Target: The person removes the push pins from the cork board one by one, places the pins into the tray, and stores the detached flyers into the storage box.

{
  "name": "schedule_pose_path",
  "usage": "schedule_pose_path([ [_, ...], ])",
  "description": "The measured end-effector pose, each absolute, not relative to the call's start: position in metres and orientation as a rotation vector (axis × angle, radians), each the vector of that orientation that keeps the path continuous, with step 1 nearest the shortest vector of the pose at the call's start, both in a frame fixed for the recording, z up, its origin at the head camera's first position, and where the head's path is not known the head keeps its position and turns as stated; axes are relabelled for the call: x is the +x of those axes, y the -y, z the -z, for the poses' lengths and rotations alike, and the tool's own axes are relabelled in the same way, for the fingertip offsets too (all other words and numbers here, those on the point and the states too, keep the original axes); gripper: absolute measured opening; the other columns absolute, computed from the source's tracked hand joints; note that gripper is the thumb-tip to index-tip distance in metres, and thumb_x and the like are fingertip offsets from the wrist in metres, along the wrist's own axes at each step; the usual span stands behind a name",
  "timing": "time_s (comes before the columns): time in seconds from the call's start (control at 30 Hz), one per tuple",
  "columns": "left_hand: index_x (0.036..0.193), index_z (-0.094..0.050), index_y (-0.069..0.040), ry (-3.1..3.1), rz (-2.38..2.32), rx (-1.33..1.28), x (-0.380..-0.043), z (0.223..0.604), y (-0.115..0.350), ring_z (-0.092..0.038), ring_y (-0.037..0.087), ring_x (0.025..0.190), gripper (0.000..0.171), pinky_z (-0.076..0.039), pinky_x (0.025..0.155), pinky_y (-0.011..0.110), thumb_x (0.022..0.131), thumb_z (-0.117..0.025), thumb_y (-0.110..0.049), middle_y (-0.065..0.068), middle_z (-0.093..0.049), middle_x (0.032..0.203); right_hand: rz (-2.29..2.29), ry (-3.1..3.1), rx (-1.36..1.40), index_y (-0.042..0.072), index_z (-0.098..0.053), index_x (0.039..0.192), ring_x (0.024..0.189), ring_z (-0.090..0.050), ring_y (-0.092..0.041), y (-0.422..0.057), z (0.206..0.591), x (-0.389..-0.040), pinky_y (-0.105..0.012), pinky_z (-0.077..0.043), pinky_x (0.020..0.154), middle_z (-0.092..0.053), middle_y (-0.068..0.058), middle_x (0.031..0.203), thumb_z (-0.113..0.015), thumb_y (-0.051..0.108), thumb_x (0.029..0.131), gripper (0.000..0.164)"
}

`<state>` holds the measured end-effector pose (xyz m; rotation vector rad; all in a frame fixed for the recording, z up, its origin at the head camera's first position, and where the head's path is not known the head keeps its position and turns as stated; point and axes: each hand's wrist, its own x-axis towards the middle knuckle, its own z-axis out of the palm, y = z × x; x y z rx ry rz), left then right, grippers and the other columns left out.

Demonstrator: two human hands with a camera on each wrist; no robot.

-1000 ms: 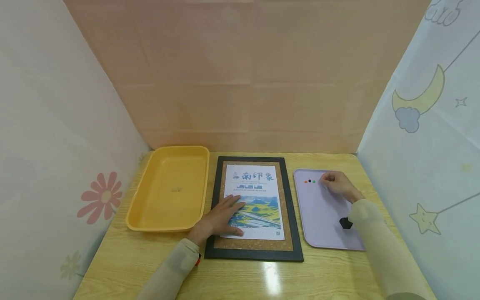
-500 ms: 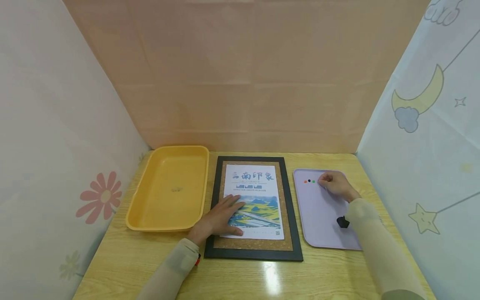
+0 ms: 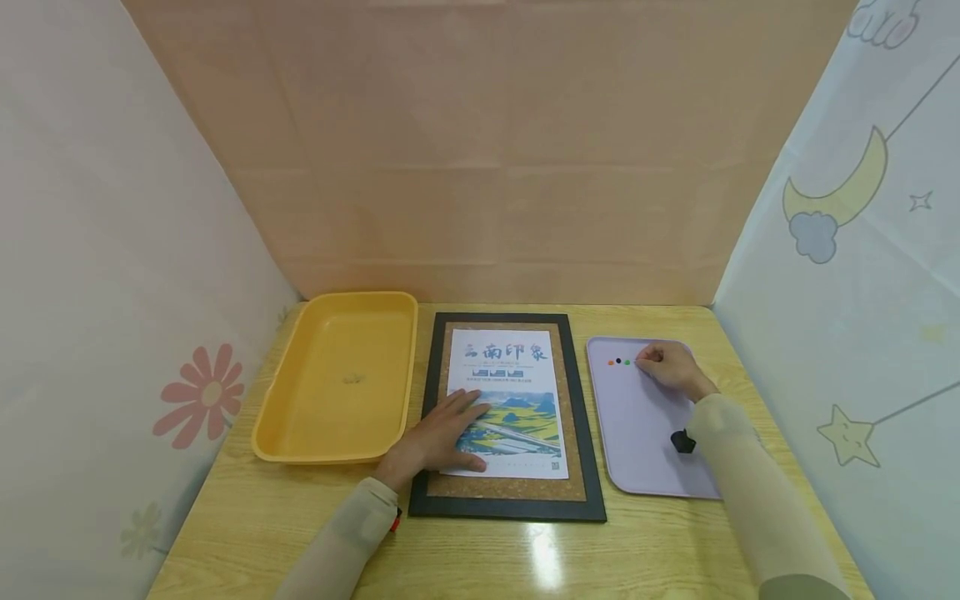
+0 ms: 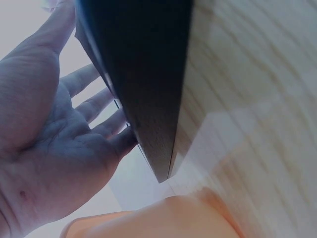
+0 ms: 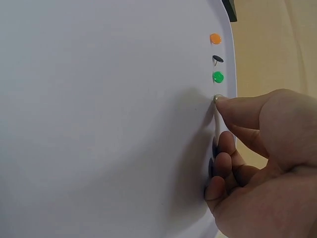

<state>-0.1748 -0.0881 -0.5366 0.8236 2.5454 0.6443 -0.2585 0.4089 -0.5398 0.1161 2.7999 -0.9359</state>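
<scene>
My left hand (image 3: 438, 433) lies with spread fingers on a printed poster sheet (image 3: 517, 358), which rests on a black-framed cork board (image 3: 517, 489). In the left wrist view, the palm reaches over the board's dark frame edge (image 4: 143, 89). Over the far end of a lilac tray (image 3: 637, 450), my right hand (image 3: 671, 367) has thumb and finger together. Between those fingertips the right wrist view shows a small pale thumbtack (image 5: 216, 99), mostly hidden. Beside it in a row are a green thumbtack (image 5: 218, 77), a black one lying tipped with its pin showing, and an orange thumbtack (image 5: 215, 38).
A deep yellow tray (image 3: 337, 375) stands left of the board. The lilac tray sits close to the board's right side. All rest on a wood-grain table (image 3: 465, 558), with a tan backdrop (image 3: 480, 208) behind and patterned white walls at both sides.
My right hand has shifted slightly left, toward the row of thumbtacks, with its fingertips still together. My left hand has stayed in place on the poster.
</scene>
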Motion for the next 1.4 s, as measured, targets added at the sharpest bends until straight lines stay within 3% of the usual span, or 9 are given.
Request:
schedule_pose_path([
  [0.5,0.175,-0.044,-0.018,-2.542,-0.648,0.826,-0.174,0.536,0.088,-0.018,0.043,0.178,0.101,-0.025,0.142,0.069,0.093,-0.092,-0.052,0.010,-0.025,0.190,0.931,-2.800,0.166,-0.004,-0.075,0.121,0.091,-0.058,-0.023,-0.407,0.539,-0.256,-0.029,-0.048,0.076,-0.071,-0.012,0.101,-0.070,0.016,0.112,0.023],
  [0.8,0.174,-0.045,-0.016,-2.550,-0.643,0.844,-0.174,0.538,0.088,-0.019,0.044,0.178,0.101,-0.027,0.141,0.069,0.093,-0.092,-0.053,0.012,-0.026,0.189,1.011,-2.779,0.149,-0.007,-0.073,0.127,0.098,-0.062,-0.024,-0.410,0.539,-0.252,-0.023,-0.051,0.078,-0.073,-0.021,0.114,-0.068,0.013,0.111,0.025],
  [0.93,0.174,-0.045,-0.018,-2.546,-0.646,0.845,-0.175,0.538,0.089,-0.019,0.044,0.178,0.100,-0.027,0.141,0.069,0.093,-0.091,-0.054,0.011,-0.027,0.190,1.056,-2.762,0.105,-0.010,-0.069,0.133,0.108,-0.067,-0.031,-0.411,0.535,-0.247,-0.023,-0.054,0.083,-0.072,-0.029,0.126,-0.067,0.012,0.111,0.031],
  [1.0,0.174,-0.045,-0.017,-2.546,-0.645,0.848,-0.175,0.538,0.089,-0.019,0.044,0.178,0.100,-0.027,0.141,0.069,0.093,-0.091,-0.054,0.012,-0.027,0.189,1.063,-2.753,0.101,-0.009,-0.067,0.138,0.118,-0.068,-0.038,-0.412,0.532,-0.243,-0.028,-0.057,0.090,-0.071,-0.031,0.134,-0.066,0.013,0.112,0.034],
  [1.1,0.174,-0.045,-0.017,-2.551,-0.637,0.850,-0.175,0.538,0.089,-0.019,0.045,0.177,0.101,-0.027,0.141,0.069,0.093,-0.091,-0.054,0.012,-0.027,0.189,1.082,-2.734,0.098,-0.010,-0.063,0.144,0.134,-0.065,-0.048,-0.414,0.529,-0.238,-0.046,-0.060,0.106,-0.066,-0.034,0.146,-0.065,0.016,0.114,0.040],
  [1.2,0.174,-0.045,-0.017,-2.552,-0.632,0.851,-0.176,0.537,0.089,-0.019,0.044,0.178,0.101,-0.026,0.141,0.069,0.092,-0.091,-0.055,0.012,-0.027,0.189,1.102,-2.707,0.096,-0.010,-0.058,0.151,0.145,-0.059,-0.054,-0.417,0.526,-0.233,-0.062,-0.054,0.121,-0.061,-0.036,0.154,-0.063,0.018,0.116,0.045],
  [1.4,0.174,-0.045,-0.016,-2.548,-0.628,0.858,-0.176,0.537,0.090,-0.019,0.045,0.177,0.102,-0.027,0.141,0.069,0.093,-0.091,-0.055,0.012,-0.027,0.189,1.123,-2.666,0.019,-0.013,-0.047,0.161,0.153,-0.052,-0.058,-0.415,0.516,-0.217,-0.070,-0.046,0.127,-0.054,-0.039,0.163,-0.061,0.019,0.117,0.056],
])
